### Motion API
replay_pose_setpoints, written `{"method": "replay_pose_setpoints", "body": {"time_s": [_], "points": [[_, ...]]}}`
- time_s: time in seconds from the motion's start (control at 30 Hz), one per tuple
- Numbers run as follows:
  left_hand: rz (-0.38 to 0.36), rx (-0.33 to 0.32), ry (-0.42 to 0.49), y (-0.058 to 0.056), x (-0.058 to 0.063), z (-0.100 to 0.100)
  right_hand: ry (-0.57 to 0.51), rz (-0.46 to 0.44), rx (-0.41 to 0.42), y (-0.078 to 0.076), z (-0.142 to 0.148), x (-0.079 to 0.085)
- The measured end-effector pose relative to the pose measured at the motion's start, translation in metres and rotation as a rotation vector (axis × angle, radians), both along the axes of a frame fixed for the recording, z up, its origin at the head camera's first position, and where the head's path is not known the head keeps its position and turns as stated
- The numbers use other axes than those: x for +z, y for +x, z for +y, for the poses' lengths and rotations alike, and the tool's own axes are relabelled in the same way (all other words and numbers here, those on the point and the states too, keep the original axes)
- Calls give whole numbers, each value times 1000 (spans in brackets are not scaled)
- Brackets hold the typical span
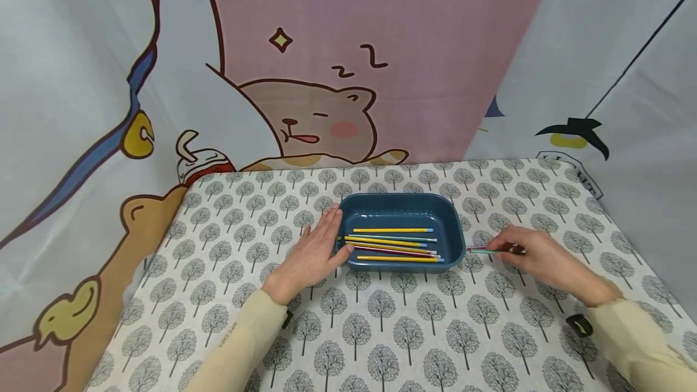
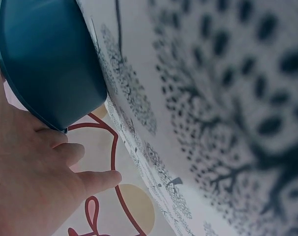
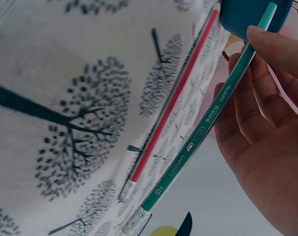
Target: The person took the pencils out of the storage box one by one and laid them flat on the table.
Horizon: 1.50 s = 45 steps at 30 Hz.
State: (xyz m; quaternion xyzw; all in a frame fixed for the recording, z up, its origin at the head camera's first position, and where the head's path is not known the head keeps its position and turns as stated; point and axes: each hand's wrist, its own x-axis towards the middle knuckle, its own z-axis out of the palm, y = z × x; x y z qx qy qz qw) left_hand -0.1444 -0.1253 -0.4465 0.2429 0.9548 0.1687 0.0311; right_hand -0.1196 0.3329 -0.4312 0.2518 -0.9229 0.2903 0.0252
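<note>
A dark blue rectangular tray (image 1: 400,216) stands on the table and holds several pencils (image 1: 389,230), mostly yellow, with a green and a dark red one among them. My left hand (image 1: 310,256) rests against the tray's left end, fingers along its rim and thumb near the front corner. To the right of the tray, my right hand (image 1: 539,256) pinches a green pencil (image 3: 203,128) between thumb and fingertips, its eraser end pointing away from the tray. Beside it, a red pencil (image 3: 176,101) with a white eraser lies on the tablecloth.
A white tablecloth (image 1: 381,343) printed with grey trees covers the table. Behind and at both sides hang cloth walls with cartoon animals (image 1: 332,120); the back one meets the table's far edge.
</note>
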Motion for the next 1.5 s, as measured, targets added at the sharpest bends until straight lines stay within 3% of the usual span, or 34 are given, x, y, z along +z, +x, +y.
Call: {"method": "replay_pose_setpoints", "body": {"time_s": [0.2,0.6,0.9,1.5], "points": [[-5,-2,-3,0,1,1,34,-56,-24,-4,2,-8],[-18,1,-20,0,3,1,63,-56,-15,-10,2,-13],[-19,0,-6,-1,2,1,63,-120,-22,-12,-1,-16],[5,-14,-20,0,3,0,74,-131,-21,-12,-2,-19]]}}
